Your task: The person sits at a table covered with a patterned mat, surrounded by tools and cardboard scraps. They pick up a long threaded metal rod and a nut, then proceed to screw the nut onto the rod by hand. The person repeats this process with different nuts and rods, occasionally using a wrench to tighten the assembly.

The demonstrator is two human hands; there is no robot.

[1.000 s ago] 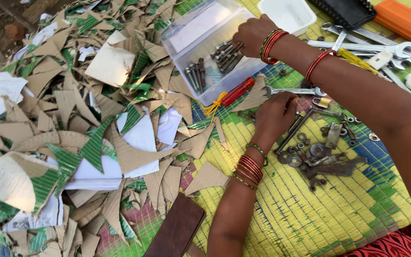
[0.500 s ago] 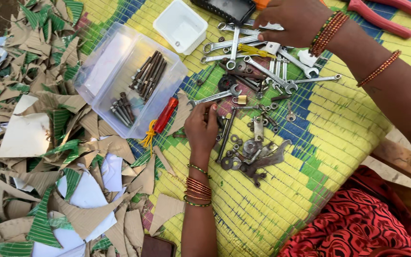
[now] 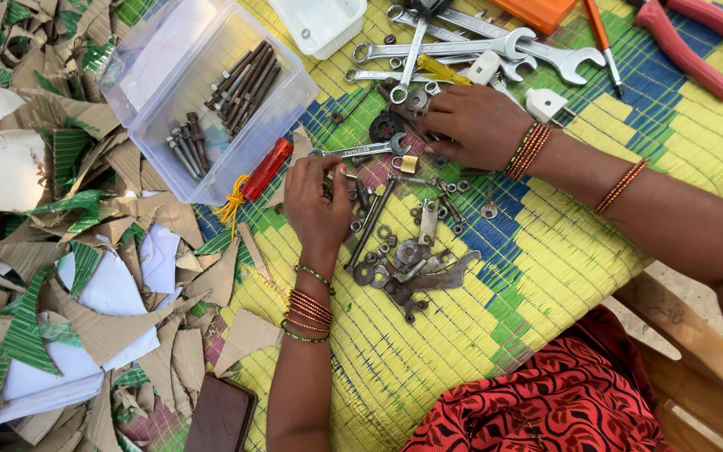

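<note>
Left hand [image 3: 315,201] palm down, fingers curled onto small rusty metal bits [image 3: 403,251] on woven yellow-green mat [image 3: 479,335]; can't tell if gripping anything. Right hand [image 3: 474,125] reaches across from right, fingers bent, pressing on parts near small silver spanner [image 3: 361,151]; grip unclear.

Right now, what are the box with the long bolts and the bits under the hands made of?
The box looks like clear plastic: you see the bolts through its walls. The small parts by the left hand and right hand seem dull grey metal, some perhaps rusty.
</note>
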